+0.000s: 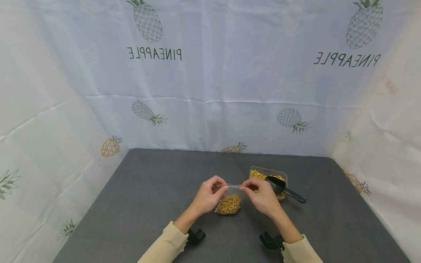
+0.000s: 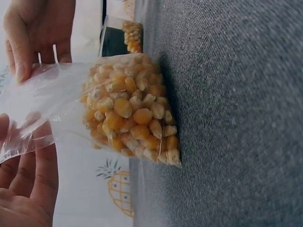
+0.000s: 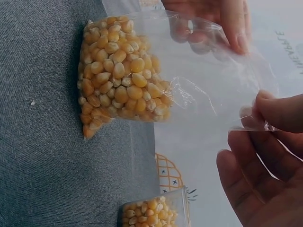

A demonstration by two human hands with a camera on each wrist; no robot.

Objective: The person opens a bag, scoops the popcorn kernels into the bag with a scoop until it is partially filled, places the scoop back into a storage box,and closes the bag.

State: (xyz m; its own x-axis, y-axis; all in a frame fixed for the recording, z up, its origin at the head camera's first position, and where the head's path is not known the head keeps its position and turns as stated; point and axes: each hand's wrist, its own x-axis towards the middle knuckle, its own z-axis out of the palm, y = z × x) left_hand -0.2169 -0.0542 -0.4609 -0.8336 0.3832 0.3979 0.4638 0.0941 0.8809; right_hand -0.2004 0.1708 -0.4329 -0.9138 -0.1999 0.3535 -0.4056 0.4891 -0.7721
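Note:
A clear plastic bag, its lower part filled with corn kernels, stands upright on the dark table. My left hand pinches one top corner of the bag between thumb and fingers. At the opposite top corner, my right hand pinches the plastic the same way. The top edge is stretched nearly straight between both hands. In the left wrist view the filled bottom of the bag sits on the grey cloth surface, with the upper plastic holding no kernels.
Behind my right hand is a clear tub of corn kernels. A black scoop lies across it, its handle sticking out over the right side. Grey cloth covers the table, and a pineapple-print curtain hangs around the back and sides.

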